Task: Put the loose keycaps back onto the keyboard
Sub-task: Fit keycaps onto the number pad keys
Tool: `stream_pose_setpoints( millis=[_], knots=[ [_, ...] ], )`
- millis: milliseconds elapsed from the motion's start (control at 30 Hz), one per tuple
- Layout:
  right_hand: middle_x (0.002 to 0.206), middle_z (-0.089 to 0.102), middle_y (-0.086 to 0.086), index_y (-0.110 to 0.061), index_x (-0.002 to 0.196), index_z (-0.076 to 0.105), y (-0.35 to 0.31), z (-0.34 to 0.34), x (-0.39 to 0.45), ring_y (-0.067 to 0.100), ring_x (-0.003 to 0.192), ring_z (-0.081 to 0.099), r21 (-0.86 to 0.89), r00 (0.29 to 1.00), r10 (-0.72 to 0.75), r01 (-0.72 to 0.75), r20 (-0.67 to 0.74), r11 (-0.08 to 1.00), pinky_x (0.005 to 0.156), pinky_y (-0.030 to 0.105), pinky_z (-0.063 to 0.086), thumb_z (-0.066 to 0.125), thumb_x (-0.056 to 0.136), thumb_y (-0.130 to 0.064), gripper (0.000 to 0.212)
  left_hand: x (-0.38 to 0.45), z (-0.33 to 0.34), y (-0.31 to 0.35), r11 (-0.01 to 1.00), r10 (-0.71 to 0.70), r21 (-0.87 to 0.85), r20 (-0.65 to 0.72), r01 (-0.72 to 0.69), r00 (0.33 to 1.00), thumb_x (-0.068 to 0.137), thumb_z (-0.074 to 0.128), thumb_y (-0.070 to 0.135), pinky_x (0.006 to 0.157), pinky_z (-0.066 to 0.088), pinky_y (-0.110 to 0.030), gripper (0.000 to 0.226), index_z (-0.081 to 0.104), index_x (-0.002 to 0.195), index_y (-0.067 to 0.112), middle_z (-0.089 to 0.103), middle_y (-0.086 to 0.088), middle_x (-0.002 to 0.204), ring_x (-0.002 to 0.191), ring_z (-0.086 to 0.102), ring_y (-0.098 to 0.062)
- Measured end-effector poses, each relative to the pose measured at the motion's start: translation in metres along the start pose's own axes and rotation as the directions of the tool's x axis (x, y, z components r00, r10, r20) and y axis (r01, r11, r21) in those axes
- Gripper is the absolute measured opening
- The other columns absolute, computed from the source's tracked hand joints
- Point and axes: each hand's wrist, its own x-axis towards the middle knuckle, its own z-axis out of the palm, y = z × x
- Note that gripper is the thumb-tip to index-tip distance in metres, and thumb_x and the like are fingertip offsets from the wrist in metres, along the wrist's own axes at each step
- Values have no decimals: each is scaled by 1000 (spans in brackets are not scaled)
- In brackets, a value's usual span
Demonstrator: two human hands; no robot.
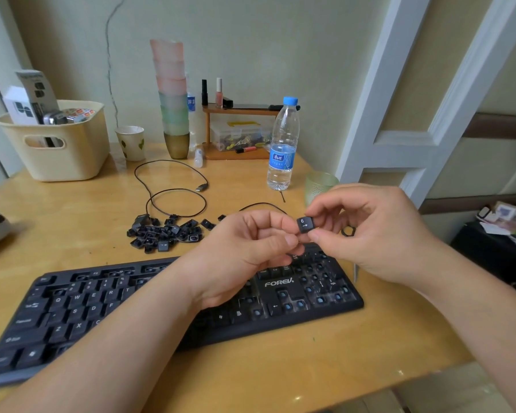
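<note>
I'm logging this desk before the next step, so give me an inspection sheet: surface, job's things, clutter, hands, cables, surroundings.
Surface: wooden desk, glossy.
Job's things: black keyboard with many bare sockets on its numpad side; pile of loose keycaps behind it; one "6" keycap held above the numpad.
Clutter: water bottle, stacked cups, cream basket, paper cup, green glass.
Hands: right hand pinches the "6" keycap; left hand fingertips touch it too.
Cables: thin black cable looped behind the pile.
Surroundings: wall, white door frame.
</note>
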Motion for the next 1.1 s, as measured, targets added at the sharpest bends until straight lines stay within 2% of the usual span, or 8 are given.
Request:
stream_pose_setpoints(
  millis=[100,233,333,500,733,867,967,1100],
  knots=[
    [85,74,1,-28,91,78,0,-1,0,23,76,69,20,1000,14,-14,-10,1000,68,31,57,83,71,-15,24,1,-1,2,1000,6,19,-48,-5,999,81,73,11,83,58,-27,20,69,101,9,77,-7,95,91,71,-18],
    [86,74,1,-28,91,79,0,-2,0,24,76,69,26,1000,13,-13,3,1000,68,35,59,86,72,-11,26,2,-2,2,1000,-8,16,-60,9,998,93,66,6,83,56,-28,11,70,103,8,77,-7,99,87,69,-16],
    [85,74,2,-28,90,79,-1,-2,0,24,77,69,19,1000,12,-13,17,1000,69,39,59,88,73,-7,29,0,-1,4,1000,-19,-16,-28,19,999,92,66,15,84,56,-29,12,71,102,9,76,-11,102,86,69,-17],
    [84,74,-1,-30,95,77,-2,0,0,23,76,69,7,1000,-2,1,28,1000,69,40,59,84,71,-16,29,-2,3,4,999,-25,-26,33,26,999,85,68,20,81,58,-27,24,67,104,7,76,-8,94,81,70,-15],
    [86,74,-3,-32,92,78,1,-3,-1,23,78,69,-18,998,-14,15,55,1000,71,43,59,88,75,-5,34,-2,6,2,1000,-15,-7,3,15,1000,82,71,22,80,57,-26,20,68,98,10,75,-3,85,77,69,-13],
    [87,72,-8,-29,92,78,-2,-6,3,21,79,69,-100,993,-2,14,117,995,72,40,57,89,76,-5,31,0,7,-2,1000,-7,23,-60,8,998,80,74,22,81,55,-28,16,70,91,12,73,-3,82,77,67,-13],
    [88,72,-8,-30,92,79,-4,-9,8,19,79,68,-155,986,-4,30,164,988,72,37,57,89,76,-10,27,1,9,-4,999,-16,38,-101,20,995,88,72,17,77,55,-25,4,73,87,13,76,-5,85,74,67,-12],
    [84,71,-10,-28,94,80,-9,-11,16,17,81,67,-315,963,-79,161,258,935,72,33,54,86,77,-16,21,4,9,-6,998,-4,58,-172,14,985,92,71,11,79,54,-29,11,74,82,15,76,-8,86,71,66,-12]
  ],
)
